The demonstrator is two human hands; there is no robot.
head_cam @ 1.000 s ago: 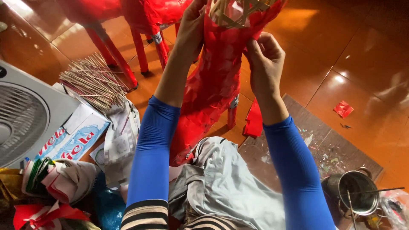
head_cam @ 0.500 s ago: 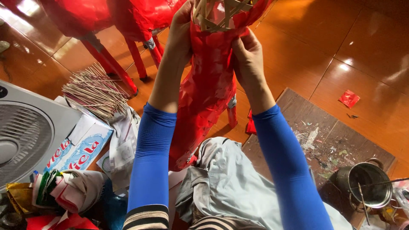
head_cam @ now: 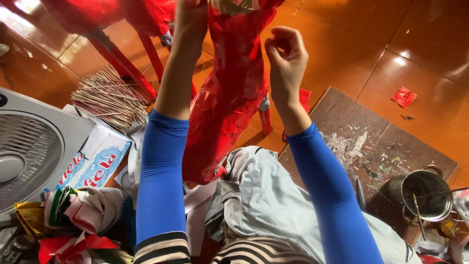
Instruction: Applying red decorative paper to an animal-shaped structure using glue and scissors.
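Note:
A tall figure covered in glossy red paper [head_cam: 225, 93] stands upright in front of me, its top cut off by the frame's upper edge. My left hand [head_cam: 191, 20] grips it high up on its left side. Just to the figure's right, my right hand [head_cam: 287, 57] hovers with its fingers curled and pinched, not touching the red paper; I cannot tell whether it holds a small scrap. Both arms wear blue sleeves. My knees in light grey trousers [head_cam: 273, 200] are below the figure.
A bundle of thin sticks [head_cam: 106, 98] lies at left beside a white fan [head_cam: 29, 151] and a cardboard box [head_cam: 93, 161]. Red frame legs [head_cam: 117, 58] stand behind. A board with paper scraps [head_cam: 371, 142] and a metal pot [head_cam: 424, 195] are at right.
My right hand has come off the red figure and now hovers beside it. The view has tilted down slightly, and my left hand stays gripping near the top.

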